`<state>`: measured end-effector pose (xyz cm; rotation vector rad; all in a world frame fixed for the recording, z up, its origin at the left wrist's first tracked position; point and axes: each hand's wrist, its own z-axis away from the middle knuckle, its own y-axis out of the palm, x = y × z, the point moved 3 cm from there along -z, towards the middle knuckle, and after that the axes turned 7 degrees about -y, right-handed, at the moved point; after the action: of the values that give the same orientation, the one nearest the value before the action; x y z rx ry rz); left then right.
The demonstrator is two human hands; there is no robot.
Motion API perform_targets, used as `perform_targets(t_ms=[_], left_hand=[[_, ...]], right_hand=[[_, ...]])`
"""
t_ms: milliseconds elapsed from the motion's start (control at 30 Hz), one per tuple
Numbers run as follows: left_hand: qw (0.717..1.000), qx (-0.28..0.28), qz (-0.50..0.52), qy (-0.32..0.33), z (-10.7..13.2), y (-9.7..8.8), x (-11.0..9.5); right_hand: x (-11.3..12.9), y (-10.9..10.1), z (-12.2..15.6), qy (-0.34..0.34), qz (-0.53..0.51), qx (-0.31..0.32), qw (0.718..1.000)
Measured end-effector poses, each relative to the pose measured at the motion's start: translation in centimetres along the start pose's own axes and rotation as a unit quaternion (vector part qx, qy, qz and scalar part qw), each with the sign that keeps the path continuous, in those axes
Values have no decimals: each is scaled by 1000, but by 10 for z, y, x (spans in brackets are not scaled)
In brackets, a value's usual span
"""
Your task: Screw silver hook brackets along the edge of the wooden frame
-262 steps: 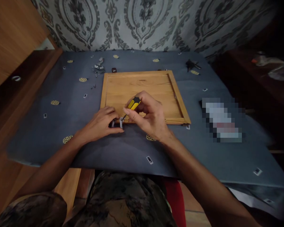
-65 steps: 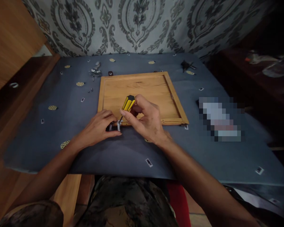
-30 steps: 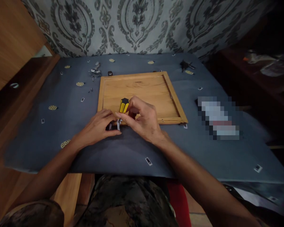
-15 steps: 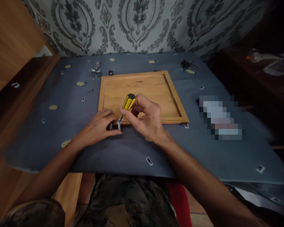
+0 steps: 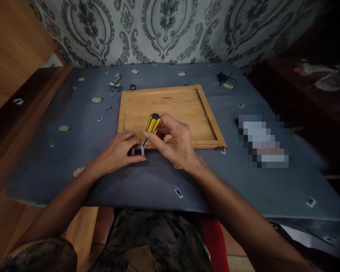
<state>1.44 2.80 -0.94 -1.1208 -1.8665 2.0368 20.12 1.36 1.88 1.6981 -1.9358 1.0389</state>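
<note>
Blue-covered table (image 5: pixel 147 185): one wooden panel (image 5: pixel 167 104) | right hand (image 5: pixel 175 141) grips one screwdriver (image 5: pixel 152 123), steeper than earlier | left hand (image 5: pixel 119 151) holds one metal fitting (image 5: pixel 143 150)

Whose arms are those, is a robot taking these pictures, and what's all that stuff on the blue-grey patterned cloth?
No robot here! These are a person's own bare hands. One camera, worn on that person's head, looks forward and down, so you see roughly their view.

The right hand holds a yellow-and-black screwdriver, its thin shaft slanting down to a small silvery metal piece. The left hand curls beside that piece, at the near edge of a flat, framed wooden panel.

The blue-grey patterned cloth also carries a pile of little silvery metal parts at the back left. The blocky rectangle on the right is blurred, so I can't tell what it is.
</note>
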Motion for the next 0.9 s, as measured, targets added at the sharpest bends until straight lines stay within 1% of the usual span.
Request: perform_targets(t_ms=[133, 233, 333, 433, 533, 667, 733, 833, 900], left_hand=[[1000, -2, -3, 1, 0, 0, 0], [1000, -8, -6, 10, 0, 1, 0], [1000, -18, -9, 24, 0, 1, 1], [1000, -18, -9, 24, 1, 1, 1], [1000, -8, -4, 14, 1, 1, 2], [1000, -5, -6, 11, 1, 1, 3], [1000, -6, -6, 12, 1, 2, 3], [1000, -5, -3, 13, 1, 2, 3], [1000, -3, -2, 12, 0, 1, 2]], right_hand=[[-1, -1, 0, -11, -1, 5, 1000], [-2, -2, -1, 4, -13, 12, 1000], [-1, -2, -1, 30, -41, 41, 998], [2, -2, -2, 39, -86, 68, 993], [4, -2, -2, 42, -127, 61, 989], [3, -2, -3, 64, -152, 55, 985], [3, -2, -4, 62, -130, 53, 988], [4, -4, -4, 42, -56, 34, 997], [4, -4, -5, 32, -28, 23, 999]])
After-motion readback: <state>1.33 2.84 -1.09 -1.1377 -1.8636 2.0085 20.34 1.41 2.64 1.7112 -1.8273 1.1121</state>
